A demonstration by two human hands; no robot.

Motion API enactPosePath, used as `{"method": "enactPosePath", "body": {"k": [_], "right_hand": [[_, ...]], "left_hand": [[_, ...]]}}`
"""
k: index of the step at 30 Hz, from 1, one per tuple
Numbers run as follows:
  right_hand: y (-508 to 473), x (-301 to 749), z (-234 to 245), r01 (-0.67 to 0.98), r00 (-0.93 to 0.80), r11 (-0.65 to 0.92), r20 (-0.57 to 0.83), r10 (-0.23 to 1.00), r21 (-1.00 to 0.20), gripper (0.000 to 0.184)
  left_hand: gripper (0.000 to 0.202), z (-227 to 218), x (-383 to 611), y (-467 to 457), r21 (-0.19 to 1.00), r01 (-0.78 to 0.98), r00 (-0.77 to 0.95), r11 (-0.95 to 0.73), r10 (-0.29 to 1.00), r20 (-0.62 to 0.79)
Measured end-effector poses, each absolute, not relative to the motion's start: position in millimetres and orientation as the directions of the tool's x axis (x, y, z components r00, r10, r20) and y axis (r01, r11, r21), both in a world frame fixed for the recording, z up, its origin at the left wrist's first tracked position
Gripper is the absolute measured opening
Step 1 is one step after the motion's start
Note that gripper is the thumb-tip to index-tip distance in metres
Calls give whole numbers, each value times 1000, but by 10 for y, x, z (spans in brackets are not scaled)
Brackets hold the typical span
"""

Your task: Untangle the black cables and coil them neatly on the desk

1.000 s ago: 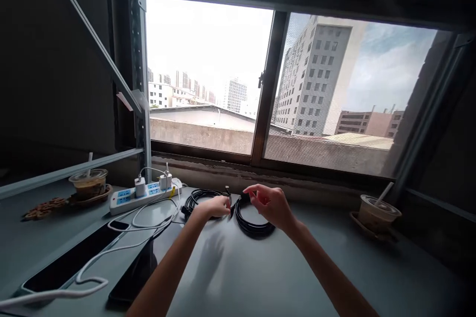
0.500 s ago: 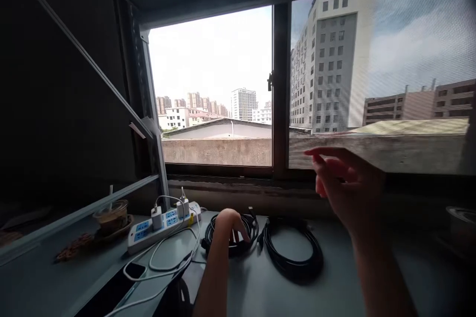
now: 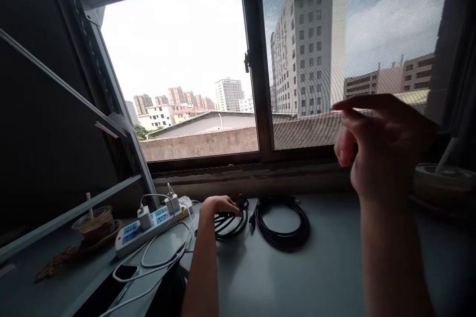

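Note:
Two coils of black cable lie on the grey desk [image 3: 282,282] below the window. My left hand [image 3: 217,207] rests curled on the smaller left coil [image 3: 231,220], fingers closed over its strands. The larger right coil [image 3: 283,228] lies flat and untouched beside it. My right hand [image 3: 379,146] is raised high in the air in front of the window screen, its fingers loosely bent and apart, holding nothing I can see.
A white power strip [image 3: 148,223] with chargers and white cords [image 3: 159,257] sits at the left, with an iced drink cup [image 3: 92,223] on a coaster beyond it. A dark phone [image 3: 111,290] lies near the front. Another drink cup [image 3: 442,178] stands at the right.
My right hand let go of the larger coil and rose up to window height. My left hand stayed on the smaller coil. The view tilted upward and shifted right.

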State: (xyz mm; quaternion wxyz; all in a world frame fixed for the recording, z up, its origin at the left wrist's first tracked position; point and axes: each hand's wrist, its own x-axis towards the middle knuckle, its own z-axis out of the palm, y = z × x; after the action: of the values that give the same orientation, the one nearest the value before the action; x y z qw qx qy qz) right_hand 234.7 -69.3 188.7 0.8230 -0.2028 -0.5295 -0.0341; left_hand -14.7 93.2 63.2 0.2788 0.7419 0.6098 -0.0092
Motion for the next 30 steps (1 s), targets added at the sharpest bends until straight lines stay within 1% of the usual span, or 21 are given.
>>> {"method": "enactPosePath", "body": {"k": [3, 6, 9, 12, 14, 15, 17, 18, 19, 20, 21, 22, 23, 25, 26, 27, 29, 30], "right_hand": [[-643, 2422, 1880, 205, 419, 927, 884, 206, -313, 12], [-619, 2447, 1871, 200, 378, 909, 885, 272, -364, 12], [-669, 2415, 1866, 243, 324, 868, 879, 349, -434, 12], [-757, 2359, 1869, 269, 279, 832, 866, 415, -486, 13], [-794, 2330, 1874, 288, 243, 786, 835, 493, -548, 16], [-800, 2322, 1875, 306, 216, 750, 810, 545, -586, 18], [-781, 2317, 1872, 366, 142, 662, 742, 655, -655, 20], [-758, 2316, 1865, 411, 87, 607, 692, 717, -680, 22], [-725, 2314, 1853, 466, 20, 545, 624, 781, -697, 27], [-682, 2304, 1833, 532, -49, 475, 534, 844, -701, 34], [-630, 2282, 1803, 604, -113, 397, 419, 901, -691, 44], [-567, 2244, 1760, 677, -164, 319, 286, 944, -664, 55], [-495, 2188, 1702, 742, -198, 245, 145, 969, -624, 63], [-326, 2024, 1539, 831, -243, 152, -103, 964, -535, 69], [-235, 1924, 1440, 856, -271, 131, -218, 938, -501, 69], [-146, 1819, 1335, 860, -328, 148, -306, 894, -489, 67], [4, 1623, 1142, 819, -475, 234, -391, 788, -523, 64], [57, 1544, 1070, 769, -559, 279, -391, 732, -575, 61]], "left_hand": [[36, 707, -249, 922, 504, 862, 196, -42, 947, -256], [44, 781, -332, 889, 593, 805, 34, 7, 998, -59], [43, 898, -382, 816, 663, 748, -157, 10, 974, 162], [49, 1083, -369, 688, 712, 701, -303, -30, 892, 336], [54, 1248, -319, 553, 733, 674, -369, -91, 818, 441], [54, 1342, -284, 465, 740, 659, -400, -136, 770, 497], [49, 1543, -195, 245, 734, 609, -472, -300, 606, 640], [47, 1643, -144, 118, 734, 578, -525, -358, 526, 670], [47, 1737, -90, -15, 735, 534, -557, -418, 480, 678], [47, 1822, -34, -146, 735, 456, -579, -502, 460, 673], [48, 1893, 23, -271, 731, 368, -603, -575, 451, 658], [48, 1951, 78, -383, 722, 293, -597, -627, 469, 650], [49, 1995, 128, -478, 697, 242, -592, -675, 467, 657], [52, 2048, 206, -615, 647, 177, -583, -741, 451, 676], [54, 2062, 231, -658, 630, 151, -578, -762, 449, 681], [55, 2071, 246, -689, 619, 126, -571, -775, 453, 684], [56, 2084, 251, -727, 602, 97, -558, -793, 457, 692], [56, 2089, 245, -739, 588, 96, -556, -803, 447, 701]]}}
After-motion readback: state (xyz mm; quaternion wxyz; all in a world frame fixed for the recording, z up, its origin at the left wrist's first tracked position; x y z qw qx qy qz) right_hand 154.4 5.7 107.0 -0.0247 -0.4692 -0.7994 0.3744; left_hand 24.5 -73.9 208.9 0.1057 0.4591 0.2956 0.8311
